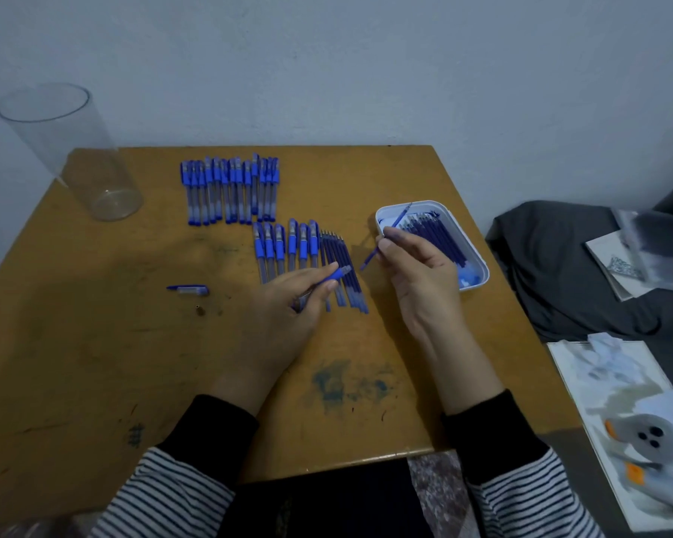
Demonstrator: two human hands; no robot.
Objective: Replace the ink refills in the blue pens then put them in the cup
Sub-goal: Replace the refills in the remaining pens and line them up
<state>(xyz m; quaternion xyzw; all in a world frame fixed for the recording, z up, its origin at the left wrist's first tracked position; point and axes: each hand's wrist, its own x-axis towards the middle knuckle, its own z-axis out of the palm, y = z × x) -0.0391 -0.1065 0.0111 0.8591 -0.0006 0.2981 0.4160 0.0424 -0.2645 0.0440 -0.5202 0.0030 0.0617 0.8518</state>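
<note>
A tall clear plastic cup point(70, 153) is seen at approx. 10 o'clock on the worn yellow-brown wooden table point(94, 343), with no pens in it. A loose blue pen cap point(189, 290) lies at 9 o'clock of the left hand point(284, 304), w/ a small dark bit just below it. A back row of capped blue pens point(230, 190) is laid at 12 o'clock; a shorter front row of blue pens point(284, 246) sits just nearer, touching a fan of loose dark-blue ink refills point(344, 266). The left hand is closed round a blue-gripped pen barrel point(333, 277), which crosses over the refills and part-hides them. The right hand point(416, 273) is pinched on a thin blue refill point(389, 236), tilted toward 1 o'clock, over the edge of a white rectangular plastic tray point(478, 258) holding more refills. At 3 o'clock, off the table, a dark grey cloth point(552, 273) and papers point(618, 266) are seen.
</note>
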